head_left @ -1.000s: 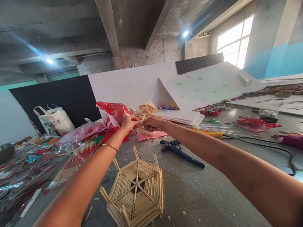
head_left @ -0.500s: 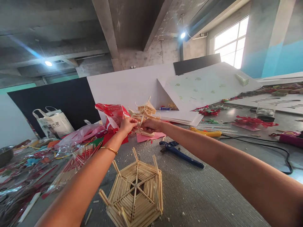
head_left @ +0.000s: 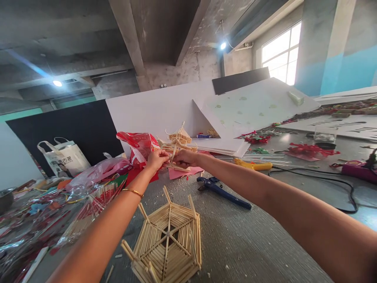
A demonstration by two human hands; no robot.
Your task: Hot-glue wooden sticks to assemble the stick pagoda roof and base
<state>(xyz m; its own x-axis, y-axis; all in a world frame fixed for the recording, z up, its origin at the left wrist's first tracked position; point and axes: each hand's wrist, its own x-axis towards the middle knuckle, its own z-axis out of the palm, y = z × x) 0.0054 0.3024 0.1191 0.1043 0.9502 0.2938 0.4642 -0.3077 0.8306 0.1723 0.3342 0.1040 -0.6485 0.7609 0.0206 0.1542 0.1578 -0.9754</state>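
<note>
Both arms reach forward to a small pagoda model of pale wooden sticks at the back of the table. My left hand pinches at the model's near left side, its fingers closed on what looks like a thin stick part. Close beside it my right hand is curled shut at the model's lower front; what its fingertips grip is too small to make out. Nearer to me a six-sided stick frame rests on the table, with short posts rising from its corners. Pink paper lies under the hands.
A blue-handled cutter lies right of the frame. Behind it are a yellow glue gun with a black cord and stacked white boards. Sticks and plastic wrappings cover the left side, near a red bag.
The whole view has shifted slightly. Both hands stay at the pagoda model, with almost no visible change in their grip.
</note>
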